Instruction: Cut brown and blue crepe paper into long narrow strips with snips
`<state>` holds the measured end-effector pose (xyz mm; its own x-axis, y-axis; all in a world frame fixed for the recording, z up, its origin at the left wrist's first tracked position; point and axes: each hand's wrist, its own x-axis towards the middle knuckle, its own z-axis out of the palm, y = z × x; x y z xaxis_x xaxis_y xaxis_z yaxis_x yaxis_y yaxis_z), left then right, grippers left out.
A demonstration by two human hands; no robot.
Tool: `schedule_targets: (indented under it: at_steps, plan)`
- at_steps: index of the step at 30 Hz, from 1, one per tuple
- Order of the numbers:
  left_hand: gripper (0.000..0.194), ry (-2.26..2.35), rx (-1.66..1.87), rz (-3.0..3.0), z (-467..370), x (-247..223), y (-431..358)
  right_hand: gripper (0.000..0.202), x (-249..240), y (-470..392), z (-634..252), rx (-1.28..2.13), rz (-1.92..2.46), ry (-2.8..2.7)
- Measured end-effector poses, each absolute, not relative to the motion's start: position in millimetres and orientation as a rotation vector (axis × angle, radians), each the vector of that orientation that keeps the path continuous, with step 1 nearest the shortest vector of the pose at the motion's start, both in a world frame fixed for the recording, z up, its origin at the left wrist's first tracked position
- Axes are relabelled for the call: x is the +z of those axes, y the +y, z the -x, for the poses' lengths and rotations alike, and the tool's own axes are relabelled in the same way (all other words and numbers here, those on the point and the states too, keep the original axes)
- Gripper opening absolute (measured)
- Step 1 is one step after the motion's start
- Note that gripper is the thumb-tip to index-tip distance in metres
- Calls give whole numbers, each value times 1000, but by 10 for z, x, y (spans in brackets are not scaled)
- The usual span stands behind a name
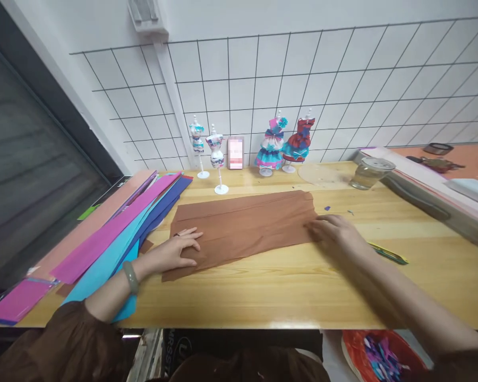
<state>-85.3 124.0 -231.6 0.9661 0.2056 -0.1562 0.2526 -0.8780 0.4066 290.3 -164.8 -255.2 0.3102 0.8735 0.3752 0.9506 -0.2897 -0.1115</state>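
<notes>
A brown sheet of crepe-like paper [242, 225], creased and slightly wrinkled, lies spread across the wooden table. On its left end rests my left hand [185, 248], open, with the fingers apart and pressing lightly on the surface. My right hand [338, 231] is at the sheet's right edge, fingers closed together on that edge; the fingertips are partly blurred. A yellow-and-green cutter or scissors-like tool [388, 253] lies just right of my right forearm. Small purple and blue scraps [327, 208] lie beyond the right hand.
Coloured paper sheets [115, 225] are stacked at the left. Small dress-form stands [217, 154], dressed figures [297, 140] and a phone [236, 154] stand along the gridded wall. A lidded clear cup [368, 174] is at the back right. Below, a red bin [354, 347] holds scraps.
</notes>
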Motion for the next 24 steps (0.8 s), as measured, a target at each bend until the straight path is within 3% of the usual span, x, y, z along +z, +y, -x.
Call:
schedule_targets:
  at_steps: [8, 20, 24]
  plan:
    - [59, 485, 4, -2739, 831, -2407, 1190, 30, -2527, -1011, -2865, 15, 2141, -2025]
    - [20, 508, 136, -2685, 772, -2421, 1205, 25, -2481, -1304, -2837, -139, 1824, -1952]
    - [17, 532, 180, -2640, 823, -2272, 1116, 21, -2380, -1392, -2759, -196, 1755, -1917]
